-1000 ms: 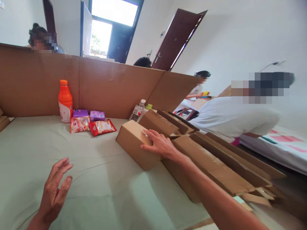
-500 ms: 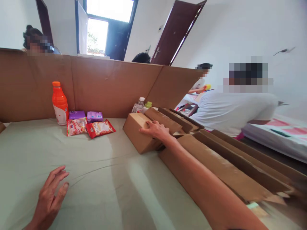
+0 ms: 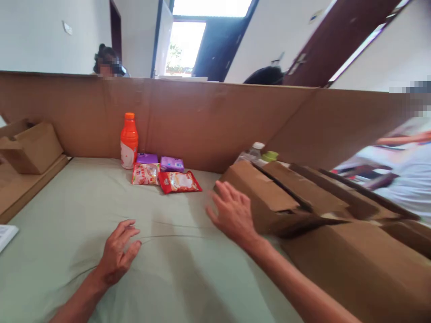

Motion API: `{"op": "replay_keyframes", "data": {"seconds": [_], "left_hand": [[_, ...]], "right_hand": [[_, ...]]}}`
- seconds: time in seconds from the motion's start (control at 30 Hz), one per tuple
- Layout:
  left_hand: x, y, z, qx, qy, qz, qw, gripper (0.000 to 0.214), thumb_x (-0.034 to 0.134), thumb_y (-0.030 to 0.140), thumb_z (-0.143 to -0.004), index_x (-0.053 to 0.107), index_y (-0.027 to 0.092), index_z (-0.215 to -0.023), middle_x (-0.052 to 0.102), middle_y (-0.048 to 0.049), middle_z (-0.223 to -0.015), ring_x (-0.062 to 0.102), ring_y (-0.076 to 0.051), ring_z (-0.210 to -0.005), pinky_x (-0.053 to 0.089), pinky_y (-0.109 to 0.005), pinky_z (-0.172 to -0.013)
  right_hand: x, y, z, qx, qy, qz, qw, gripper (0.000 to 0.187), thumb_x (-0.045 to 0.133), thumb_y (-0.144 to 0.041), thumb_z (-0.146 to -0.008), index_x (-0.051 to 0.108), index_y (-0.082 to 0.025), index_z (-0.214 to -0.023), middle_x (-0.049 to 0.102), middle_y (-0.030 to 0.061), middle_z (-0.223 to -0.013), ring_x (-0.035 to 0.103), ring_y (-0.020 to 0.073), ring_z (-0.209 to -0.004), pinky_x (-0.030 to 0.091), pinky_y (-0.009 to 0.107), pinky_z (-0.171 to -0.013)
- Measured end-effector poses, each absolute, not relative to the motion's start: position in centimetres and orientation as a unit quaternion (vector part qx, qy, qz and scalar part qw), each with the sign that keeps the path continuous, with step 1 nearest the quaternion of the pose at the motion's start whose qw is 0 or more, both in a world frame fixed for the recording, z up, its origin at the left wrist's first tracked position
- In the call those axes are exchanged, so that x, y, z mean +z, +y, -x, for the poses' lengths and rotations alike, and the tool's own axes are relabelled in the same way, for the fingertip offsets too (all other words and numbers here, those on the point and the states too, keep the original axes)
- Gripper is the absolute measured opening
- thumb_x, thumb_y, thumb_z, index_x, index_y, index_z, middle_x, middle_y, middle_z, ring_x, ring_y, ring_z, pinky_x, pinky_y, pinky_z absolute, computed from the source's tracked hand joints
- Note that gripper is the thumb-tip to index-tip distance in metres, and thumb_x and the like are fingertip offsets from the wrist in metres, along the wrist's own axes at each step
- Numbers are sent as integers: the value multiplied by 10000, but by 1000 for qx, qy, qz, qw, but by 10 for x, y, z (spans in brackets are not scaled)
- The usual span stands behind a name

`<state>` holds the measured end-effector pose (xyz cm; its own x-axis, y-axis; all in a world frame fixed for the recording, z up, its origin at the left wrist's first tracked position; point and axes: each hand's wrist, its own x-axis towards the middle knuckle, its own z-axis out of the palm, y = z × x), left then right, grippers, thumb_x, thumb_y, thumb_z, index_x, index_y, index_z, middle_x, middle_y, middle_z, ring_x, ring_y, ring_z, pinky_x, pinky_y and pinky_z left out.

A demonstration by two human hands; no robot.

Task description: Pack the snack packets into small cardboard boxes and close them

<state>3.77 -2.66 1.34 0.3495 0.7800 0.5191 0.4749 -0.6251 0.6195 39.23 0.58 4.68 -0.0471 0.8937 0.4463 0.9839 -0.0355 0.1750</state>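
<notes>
My left hand [image 3: 118, 251] hovers over the pale green cloth [image 3: 161, 287], its fingers apart and nothing in them. To its right, my right hand [image 3: 234, 211] is open with spread, slightly blurred fingers, just left of a cardboard box [image 3: 259, 188]. Whether it touches the box I cannot tell. Beyond both hands lie a red snack packet [image 3: 181, 181], a pink and white packet [image 3: 146, 174] and two purple packs [image 3: 172, 164]. An orange bottle [image 3: 129, 141] stands upright beside them. Behind the box show the tops of a clear bottle [image 3: 256, 150] and a green-capped one [image 3: 270, 156].
A tall cardboard panel [image 3: 202, 116] walls off the back. More cardboard boxes [image 3: 363, 260] line the right side. At left sits another box [image 3: 33, 146] on flat cardboard, with a white object [image 3: 6, 235] at the edge. Other people are beyond the panel.
My right hand has come off the top of the cardboard box and drawn back to its left. The view has turned left, showing the left-hand box. My left hand stays open.
</notes>
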Motion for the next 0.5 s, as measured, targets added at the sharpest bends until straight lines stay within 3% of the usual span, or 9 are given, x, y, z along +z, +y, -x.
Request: {"op": "replay_keyframes", "data": {"seconds": [0.2, 0.33, 0.5], "left_hand": [[13, -33, -33, 423, 421, -792, 127, 214, 552, 282, -944, 707, 182, -1054, 678, -160, -1203, 719, -210, -1016, 605, -345, -899], [29, -13, 10, 419, 479, -769, 59, 207, 613, 243, -876, 706, 190, -1053, 653, -158, -1248, 678, -246, -1114, 580, -384, -955], [82, 71, 101, 420, 581, -697, -20, 278, 589, 159, -826, 678, 176, -1089, 573, -158, -1359, 589, -294, -1255, 466, -474, -1105]], "right_hand": [[-40, 7, -292, -32, -776, 621, 107, 429, 451, -368, -965, 657, -189, -1297, 550, 173, -1474, 524, 332, -1330, 440, 491, -1022], [-74, 5, -273, -43, -778, 608, 151, 482, 358, -360, -989, 622, -188, -1355, 576, 146, -1462, 517, 320, -1356, 428, 503, -1059], [-88, 7, -283, -67, -782, 594, 180, 549, 300, -413, -985, 650, -172, -1333, 601, 141, -1441, 551, 337, -1323, 455, 531, -1034]]}}
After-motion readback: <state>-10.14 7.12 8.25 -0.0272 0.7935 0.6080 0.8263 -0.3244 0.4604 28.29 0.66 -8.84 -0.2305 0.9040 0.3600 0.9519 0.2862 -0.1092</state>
